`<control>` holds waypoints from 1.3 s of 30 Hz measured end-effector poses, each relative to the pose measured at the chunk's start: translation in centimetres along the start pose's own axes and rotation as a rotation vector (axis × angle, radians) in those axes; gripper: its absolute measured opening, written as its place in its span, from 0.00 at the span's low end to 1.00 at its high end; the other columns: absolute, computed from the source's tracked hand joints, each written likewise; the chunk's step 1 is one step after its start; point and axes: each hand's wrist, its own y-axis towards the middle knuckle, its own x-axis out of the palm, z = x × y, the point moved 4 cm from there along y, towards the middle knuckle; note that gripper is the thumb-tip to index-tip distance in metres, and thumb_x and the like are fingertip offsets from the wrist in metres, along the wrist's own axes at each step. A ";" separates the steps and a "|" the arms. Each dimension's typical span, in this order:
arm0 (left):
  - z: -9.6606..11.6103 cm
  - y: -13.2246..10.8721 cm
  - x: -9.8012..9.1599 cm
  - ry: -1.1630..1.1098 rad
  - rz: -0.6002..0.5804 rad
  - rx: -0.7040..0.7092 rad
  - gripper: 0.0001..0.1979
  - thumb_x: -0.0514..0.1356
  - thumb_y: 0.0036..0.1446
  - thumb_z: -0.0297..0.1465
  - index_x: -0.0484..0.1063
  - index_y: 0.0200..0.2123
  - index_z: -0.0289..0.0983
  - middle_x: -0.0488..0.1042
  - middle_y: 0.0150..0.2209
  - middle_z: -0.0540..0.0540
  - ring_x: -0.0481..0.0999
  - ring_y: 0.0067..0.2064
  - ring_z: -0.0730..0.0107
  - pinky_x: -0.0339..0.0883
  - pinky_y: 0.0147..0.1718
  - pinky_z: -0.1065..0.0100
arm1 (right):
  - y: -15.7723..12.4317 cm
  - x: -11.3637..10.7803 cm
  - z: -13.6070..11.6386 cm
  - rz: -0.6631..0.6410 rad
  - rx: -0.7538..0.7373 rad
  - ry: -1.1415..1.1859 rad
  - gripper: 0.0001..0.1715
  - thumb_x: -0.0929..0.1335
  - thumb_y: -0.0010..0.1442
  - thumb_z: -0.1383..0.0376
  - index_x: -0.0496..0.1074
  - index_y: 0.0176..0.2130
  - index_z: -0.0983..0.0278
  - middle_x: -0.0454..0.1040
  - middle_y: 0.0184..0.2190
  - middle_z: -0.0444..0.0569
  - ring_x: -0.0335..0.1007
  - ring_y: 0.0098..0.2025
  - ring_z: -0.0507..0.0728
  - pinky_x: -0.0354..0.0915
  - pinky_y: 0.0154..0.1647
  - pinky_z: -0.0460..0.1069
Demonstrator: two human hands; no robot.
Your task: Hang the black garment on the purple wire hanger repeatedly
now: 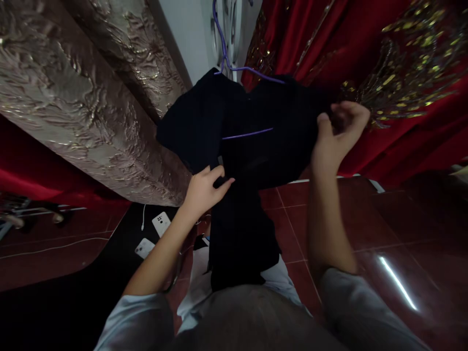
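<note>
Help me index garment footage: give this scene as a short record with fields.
centre: dark garment on a purple hanger
left hand: at the garment's front; grip unclear
right hand: at the garment's edge, blurred
left background: textured beige fabric
right background: red fabric with gold sequins
lower left: two smartphones on a black surface
underfoot: red tiled floor

The wearer's dull grey top has a short, pale bluish-grey left sleeve and a darker-looking right sleeve. White legwear shows just beyond it, left and right.
</note>
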 end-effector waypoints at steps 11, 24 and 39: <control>3.1 -4.2 4.7 -0.509 0.448 -0.382 0.32 0.56 0.71 0.33 0.43 0.70 0.50 0.76 0.42 0.43 0.81 0.41 0.62 0.78 0.37 0.59 | -19.9 3.5 -1.5 -0.613 0.652 0.229 0.15 0.70 0.65 0.50 0.67 0.40 0.59 0.73 0.34 0.46 0.72 0.37 0.55 0.68 0.40 0.51; 3.2 -4.8 4.4 -0.883 0.493 -0.267 0.14 0.61 0.66 0.25 0.71 0.55 0.40 0.76 0.38 0.47 0.77 0.33 0.74 0.74 0.34 0.72 | -18.6 2.1 -0.6 -0.824 0.766 0.182 0.26 0.65 0.68 0.49 0.71 0.27 0.64 0.72 0.23 0.45 0.67 0.26 0.50 0.58 0.29 0.47; 2.3 -4.3 5.9 -0.966 0.244 -0.382 0.05 0.62 0.60 0.26 0.68 0.33 0.36 0.68 0.29 0.50 0.70 0.32 0.73 0.67 0.34 0.72 | -17.7 2.5 -1.4 -0.918 0.805 0.265 0.15 0.72 0.61 0.56 0.78 0.34 0.67 0.67 0.18 0.39 0.60 0.21 0.47 0.55 0.25 0.45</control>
